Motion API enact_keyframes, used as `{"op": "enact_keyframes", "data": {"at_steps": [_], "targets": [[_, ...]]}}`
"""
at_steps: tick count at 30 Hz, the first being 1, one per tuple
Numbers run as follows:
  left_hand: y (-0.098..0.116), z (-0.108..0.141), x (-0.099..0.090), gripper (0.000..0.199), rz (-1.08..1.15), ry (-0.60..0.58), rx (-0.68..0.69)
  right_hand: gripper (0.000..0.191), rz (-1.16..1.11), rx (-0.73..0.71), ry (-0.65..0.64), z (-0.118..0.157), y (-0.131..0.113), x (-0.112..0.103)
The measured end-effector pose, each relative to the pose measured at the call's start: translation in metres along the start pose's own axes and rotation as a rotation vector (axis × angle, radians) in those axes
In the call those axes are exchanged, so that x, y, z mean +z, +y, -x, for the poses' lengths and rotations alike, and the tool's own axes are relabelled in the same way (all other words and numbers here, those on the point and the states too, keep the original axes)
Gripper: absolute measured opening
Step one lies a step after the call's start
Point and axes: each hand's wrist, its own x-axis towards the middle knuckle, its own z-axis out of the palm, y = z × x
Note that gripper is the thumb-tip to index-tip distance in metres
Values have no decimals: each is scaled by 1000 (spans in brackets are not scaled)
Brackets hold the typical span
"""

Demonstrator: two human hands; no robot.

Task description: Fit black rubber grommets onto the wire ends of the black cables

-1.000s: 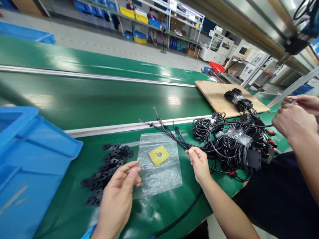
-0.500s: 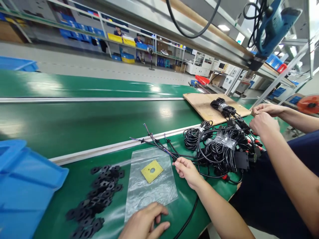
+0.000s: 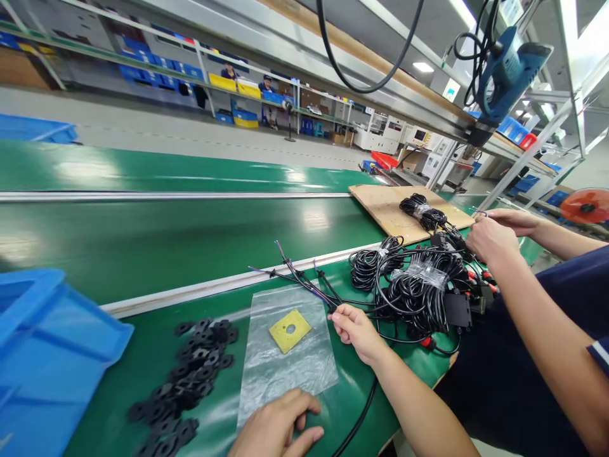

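Note:
My right hand point(image 3: 356, 331) pinches a black cable point(image 3: 366, 401) near its end, where thin coloured wires come out; the part between the fingertips is hidden. My left hand point(image 3: 280, 424) rests with loosely bent, parted fingers on the near edge of a clear plastic bag point(image 3: 266, 374). A yellow square plate point(image 3: 290, 331) with a round hole lies on that bag. To its left spreads a pile of small black flat parts point(image 3: 195, 368) with holes. Several other cable ends point(image 3: 292, 273) with exposed wires stretch across the bag's far edge.
Coiled black cables point(image 3: 421, 289) heap up at the right, beside a wooden board point(image 3: 375, 206). A co-worker's hands point(image 3: 495, 235) work just beyond. A blue bin point(image 3: 52, 362) stands at the left. A blue power tool point(image 3: 511, 76) hangs above, at the upper right.
The view has shifted slightly. The co-worker's hands have moved a little, and a thin wire end now shows by their fingers. Both my hands keep almost the same place.

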Motion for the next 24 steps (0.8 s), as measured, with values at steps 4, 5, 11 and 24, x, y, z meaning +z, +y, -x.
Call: {"op": "enact_keyframes", "data": {"at_steps": [4,5,11,24], "targets": [[1,-1,0,19,-16,-11,-9,54,23,-6,9,1,-1,0],[2,-1,0,20,-21,-14,-12,53,32,-9,11,1,-1,0],[8,-1,-3,19,-33,-49,-33,47,148,-83,67,0,4,-1],[12,6,-5,26,14,52,12,32,953,-1101,863,-6,-31,-8]]}}
